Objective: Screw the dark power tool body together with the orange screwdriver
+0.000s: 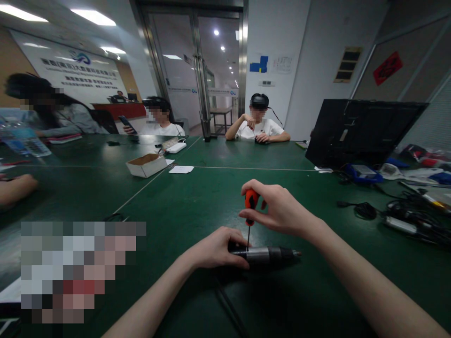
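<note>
My right hand (273,206) is closed around the orange and black handle of a screwdriver (251,199), which stands upright. Its thin shaft runs down to the side of a black and silver cylindrical tool (259,255) lying on the green table. Where exactly the tip sits on the tool is too small to tell. My left hand (220,249) grips the tool's left end, with fingers behind it and thumb in front. The tool narrows to a small tip on the right. A dark cable (227,303) runs on the table below it.
An open white box (146,166) and white paper (181,169) lie farther off. At the right stand a black monitor (362,131) and a heap of black cables (405,213). People sit across the table and at the left, near plastic bottles (30,141).
</note>
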Available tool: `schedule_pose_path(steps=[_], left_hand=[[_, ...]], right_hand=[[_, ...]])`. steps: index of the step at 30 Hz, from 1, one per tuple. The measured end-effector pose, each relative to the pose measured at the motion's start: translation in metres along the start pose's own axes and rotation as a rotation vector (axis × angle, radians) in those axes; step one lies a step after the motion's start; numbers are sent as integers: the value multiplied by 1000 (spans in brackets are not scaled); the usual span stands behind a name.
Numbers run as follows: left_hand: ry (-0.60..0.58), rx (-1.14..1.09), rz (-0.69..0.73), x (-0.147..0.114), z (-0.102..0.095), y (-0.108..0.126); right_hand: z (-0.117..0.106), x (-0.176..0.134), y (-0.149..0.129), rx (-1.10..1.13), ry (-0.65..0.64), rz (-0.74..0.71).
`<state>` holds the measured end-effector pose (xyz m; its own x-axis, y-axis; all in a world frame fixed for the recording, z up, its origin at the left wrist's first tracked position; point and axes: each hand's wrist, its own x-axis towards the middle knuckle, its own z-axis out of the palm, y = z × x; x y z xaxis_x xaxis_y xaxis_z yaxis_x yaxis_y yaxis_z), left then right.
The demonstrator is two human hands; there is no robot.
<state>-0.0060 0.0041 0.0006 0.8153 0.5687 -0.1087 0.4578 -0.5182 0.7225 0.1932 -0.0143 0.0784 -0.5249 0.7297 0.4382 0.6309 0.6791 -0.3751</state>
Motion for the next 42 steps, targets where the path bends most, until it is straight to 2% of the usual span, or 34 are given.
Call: schedule_pose_path(steps=[6,16,26,32,42], left_hand=[[17,22,2,1,2,-3],[7,9,2,1,1,-1],[16,-7,-18,0,1,1],[24,17,-12,0,2,-1],[15,-6,-20,0,1,1]], right_hand=[[2,2,1,-63,63,-29],[0,1,-2,-50,37,-31],[4,-1,-2,-61,4,81],[2,2,-1,-24,50,-29],[1,1,-4,66,41,-3]])
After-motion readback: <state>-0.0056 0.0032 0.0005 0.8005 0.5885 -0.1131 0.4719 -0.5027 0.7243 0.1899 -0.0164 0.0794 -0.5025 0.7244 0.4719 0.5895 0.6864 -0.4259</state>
